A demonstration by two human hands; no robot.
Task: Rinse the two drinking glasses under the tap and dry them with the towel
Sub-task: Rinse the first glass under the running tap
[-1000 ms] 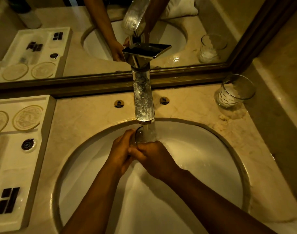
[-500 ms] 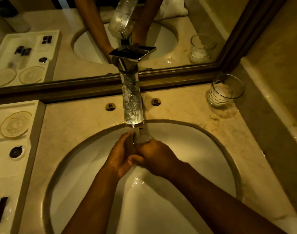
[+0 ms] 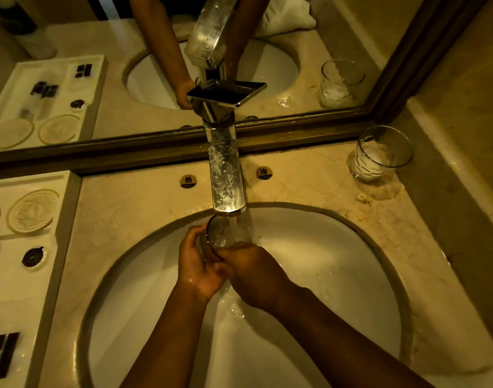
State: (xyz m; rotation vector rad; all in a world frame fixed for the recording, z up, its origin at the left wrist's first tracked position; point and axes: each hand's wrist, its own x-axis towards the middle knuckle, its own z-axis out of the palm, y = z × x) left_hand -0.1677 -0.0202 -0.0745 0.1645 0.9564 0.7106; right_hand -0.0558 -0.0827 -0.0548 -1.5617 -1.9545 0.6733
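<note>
A clear drinking glass (image 3: 221,233) is held over the white basin (image 3: 337,264), right under the chrome tap (image 3: 225,180). Water runs from the spout onto and past it. My left hand (image 3: 196,264) wraps the glass from the left side. From the right and front, my right hand (image 3: 256,275) grips its lower part, hiding the base. A second glass (image 3: 381,154) stands upright on the counter at the back right, with something white in its bottom. The towel shows only as a white bundle in the mirror (image 3: 287,18).
A white amenity tray (image 3: 18,275) with round coasters and small dark items lies on the left of the marble counter (image 3: 133,197). Hot and cold markers (image 3: 188,181) flank the tap. The framed mirror stands directly behind, a marble wall on the right.
The glass has tipped so its open rim now shows under the spout, and both hands have shifted slightly around it. The view itself has swung a little.
</note>
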